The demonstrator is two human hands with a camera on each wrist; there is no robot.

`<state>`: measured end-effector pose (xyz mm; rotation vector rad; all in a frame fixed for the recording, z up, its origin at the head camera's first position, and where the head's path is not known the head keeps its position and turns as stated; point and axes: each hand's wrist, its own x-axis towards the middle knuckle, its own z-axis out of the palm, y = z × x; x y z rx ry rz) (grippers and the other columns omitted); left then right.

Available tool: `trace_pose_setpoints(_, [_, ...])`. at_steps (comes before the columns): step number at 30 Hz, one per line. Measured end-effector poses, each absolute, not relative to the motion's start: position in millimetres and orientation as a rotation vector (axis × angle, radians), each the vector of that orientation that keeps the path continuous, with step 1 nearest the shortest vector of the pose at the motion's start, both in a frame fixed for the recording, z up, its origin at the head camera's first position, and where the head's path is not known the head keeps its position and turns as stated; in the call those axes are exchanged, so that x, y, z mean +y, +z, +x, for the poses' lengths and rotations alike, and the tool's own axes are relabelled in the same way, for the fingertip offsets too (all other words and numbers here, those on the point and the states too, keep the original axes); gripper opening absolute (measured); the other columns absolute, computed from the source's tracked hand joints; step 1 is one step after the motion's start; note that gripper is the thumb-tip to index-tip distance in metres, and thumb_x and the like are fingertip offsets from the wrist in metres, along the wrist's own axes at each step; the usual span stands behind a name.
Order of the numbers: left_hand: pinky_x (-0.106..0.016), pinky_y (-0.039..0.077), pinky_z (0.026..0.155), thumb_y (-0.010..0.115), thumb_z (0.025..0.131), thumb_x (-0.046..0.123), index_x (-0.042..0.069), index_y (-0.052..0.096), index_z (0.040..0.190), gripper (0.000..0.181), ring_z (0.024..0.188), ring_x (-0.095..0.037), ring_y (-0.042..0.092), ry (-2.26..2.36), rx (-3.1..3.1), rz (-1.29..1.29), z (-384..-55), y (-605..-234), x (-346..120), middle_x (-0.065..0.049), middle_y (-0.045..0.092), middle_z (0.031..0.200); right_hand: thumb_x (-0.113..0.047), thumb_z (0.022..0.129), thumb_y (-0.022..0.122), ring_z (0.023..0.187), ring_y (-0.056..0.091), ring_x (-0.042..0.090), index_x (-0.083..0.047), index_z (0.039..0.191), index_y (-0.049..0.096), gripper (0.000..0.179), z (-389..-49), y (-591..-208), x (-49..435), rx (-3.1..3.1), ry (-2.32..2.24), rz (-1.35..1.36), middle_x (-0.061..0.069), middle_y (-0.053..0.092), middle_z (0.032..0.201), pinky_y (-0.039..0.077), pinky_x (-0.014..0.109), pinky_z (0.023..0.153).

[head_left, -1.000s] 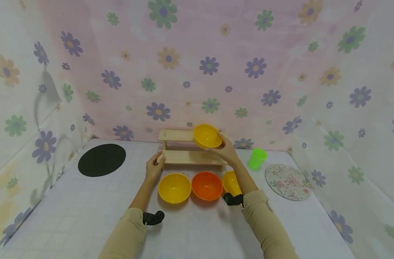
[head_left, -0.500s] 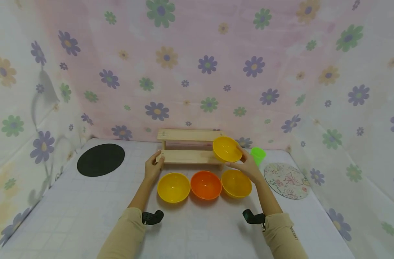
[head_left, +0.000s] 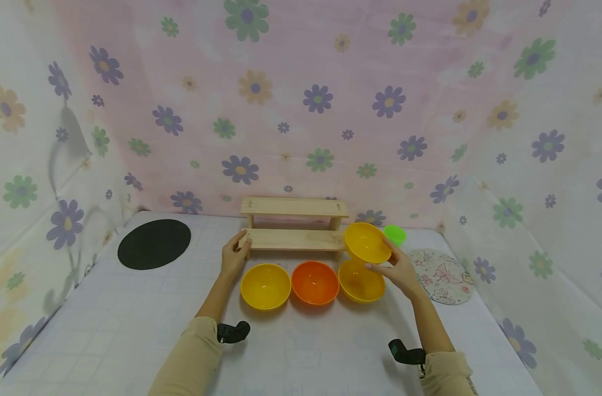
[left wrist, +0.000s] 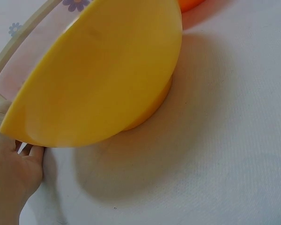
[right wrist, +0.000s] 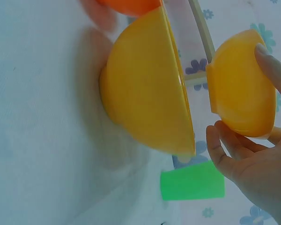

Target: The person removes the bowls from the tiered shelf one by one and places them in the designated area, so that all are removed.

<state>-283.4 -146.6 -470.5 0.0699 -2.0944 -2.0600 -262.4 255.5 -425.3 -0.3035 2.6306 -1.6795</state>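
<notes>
My right hand point(head_left: 401, 273) grips a yellow bowl point(head_left: 367, 243) by its right side, thumb near the rim and fingers beneath, as the right wrist view shows. This bowl point(right wrist: 243, 86) hangs above and behind the right yellow bowl point(head_left: 361, 281) on the table. My left hand point(head_left: 234, 256) holds the left end of the lower board of a two-tier wooden rack point(head_left: 293, 240). In front of the rack stand the left yellow bowl point(head_left: 266, 287) and an orange bowl point(head_left: 315, 283), in one row with the right yellow bowl. In the left wrist view, the left yellow bowl point(left wrist: 98, 79) partly hides my left fingers.
A green cup point(head_left: 394, 235) stands right of the rack, partly behind the held bowl. Farther right lies a round floral mat point(head_left: 444, 278). A round black mat point(head_left: 154, 245) lies at the left. Flowered cloth walls point(head_left: 301, 110) enclose the table.
My right hand has carried the yellow bowl from over the rack's upper board down and rightward, past the rack's right end. My left hand has stayed on the rack.
</notes>
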Motion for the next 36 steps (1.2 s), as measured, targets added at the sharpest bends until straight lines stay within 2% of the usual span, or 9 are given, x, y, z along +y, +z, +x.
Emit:
trace_pose_setpoints(7, [-0.014, 0.038, 0.056, 0.054, 0.096, 0.016, -0.001, 0.043, 0.139, 0.048, 0.050, -0.002, 0.041, -2.019, -2.106, 0.077, -298, -495, -150, -0.023, 0.035, 0.146, -0.022, 0.084, 0.072, 0.133, 0.031, 0.041, -0.003, 0.150, 0.016, 0.089, -252, -433, 271, 2.654, -1.669, -0.255, 0.021, 0.025, 0.152, 0.029, 0.053, 0.106])
trace_pose_setpoints(8, [-0.015, 0.042, 0.063, 0.054, 0.096, 0.017, 0.001, 0.044, 0.139, 0.047, 0.054, -0.001, 0.042, -2.005, -2.109, 0.087, -298, -496, -149, -0.021, 0.036, 0.146, -0.022, 0.084, 0.072, 0.133, 0.030, 0.042, -0.002, 0.150, 0.016, 0.089, -250, -434, 273, 2.660, -1.665, -0.248, 0.022, 0.024, 0.151, 0.029, 0.053, 0.106])
trace_pose_setpoints(14, [-0.014, 0.042, 0.072, 0.055, 0.095, 0.015, 0.000, 0.046, 0.137, 0.046, 0.060, -0.002, 0.043, -1.990, -2.115, 0.117, -297, -494, -148, -0.021, 0.038, 0.145, -0.022, 0.084, 0.071, 0.133, 0.029, 0.042, -0.002, 0.150, 0.014, 0.089, -235, -436, 284, 2.691, -1.634, -0.172, 0.023, 0.022, 0.152, 0.029, 0.053, 0.105])
trace_pose_setpoints(15, [-0.012, 0.040, 0.066, 0.055, 0.095, 0.015, -0.001, 0.045, 0.137, 0.046, 0.057, -0.001, 0.041, -1.991, -2.115, 0.111, -298, -494, -148, -0.021, 0.038, 0.145, -0.023, 0.084, 0.071, 0.133, 0.029, 0.042, -0.002, 0.150, 0.014, 0.089, -233, -438, 286, 2.700, -1.628, -0.161, 0.023, 0.022, 0.152, 0.030, 0.052, 0.105])
trace_pose_setpoints(23, [-0.013, 0.038, 0.058, 0.055, 0.095, 0.016, 0.000, 0.046, 0.137, 0.046, 0.052, -0.001, 0.041, -1.988, -2.096, 0.113, -300, -500, -149, -0.023, 0.045, 0.139, -0.026, 0.085, 0.070, 0.130, 0.034, 0.041, -0.002, 0.150, 0.016, 0.088, -223, -447, 301, 2.759, -1.635, -0.122, 0.024, 0.027, 0.150, 0.036, 0.042, 0.100])
trace_pose_setpoints(28, [-0.013, 0.037, 0.055, 0.055, 0.095, 0.014, -0.001, 0.045, 0.137, 0.046, 0.050, -0.001, 0.040, -1.993, -2.096, 0.112, -299, -498, -149, -0.024, 0.046, 0.136, -0.026, 0.087, 0.068, 0.130, 0.036, 0.038, -0.007, 0.151, 0.014, 0.086, -219, -455, 314, 2.776, -1.635, -0.127, 0.022, 0.026, 0.151, 0.041, 0.028, 0.098])
trace_pose_setpoints(32, [-0.016, 0.037, 0.050, 0.056, 0.094, 0.009, -0.005, 0.046, 0.135, 0.045, 0.046, -0.005, 0.041, -2.040, -2.057, 0.091, -293, -487, -148, -0.034, 0.058, 0.102, -0.028, 0.087, 0.068, 0.127, 0.039, 0.034, -0.009, 0.151, 0.013, 0.087, -214, -459, 322, 2.812, -1.604, -0.090, 0.022, 0.027, 0.150, 0.042, 0.019, 0.094])
trace_pose_setpoints(35, [-0.017, 0.037, 0.049, 0.055, 0.093, 0.005, -0.008, 0.045, 0.134, 0.045, 0.043, -0.008, 0.041, -2.064, -2.033, 0.073, -286, -476, -147, -0.031, 0.052, 0.070, -0.026, 0.087, 0.068, 0.125, 0.040, 0.034, -0.006, 0.151, 0.013, 0.087, -209, -459, 324, 2.813, -1.605, -0.051, 0.023, 0.028, 0.150, 0.041, 0.016, 0.094])
trace_pose_setpoints(36, [-0.017, 0.036, 0.049, 0.055, 0.093, 0.004, -0.008, 0.045, 0.134, 0.044, 0.043, -0.008, 0.041, -2.063, -2.035, 0.071, -284, -473, -146, -0.029, 0.052, 0.067, -0.025, 0.087, 0.068, 0.125, 0.040, 0.035, -0.005, 0.151, 0.013, 0.087, -208, -459, 325, 2.805, -1.611, -0.049, 0.023, 0.027, 0.150, 0.040, 0.016, 0.094])
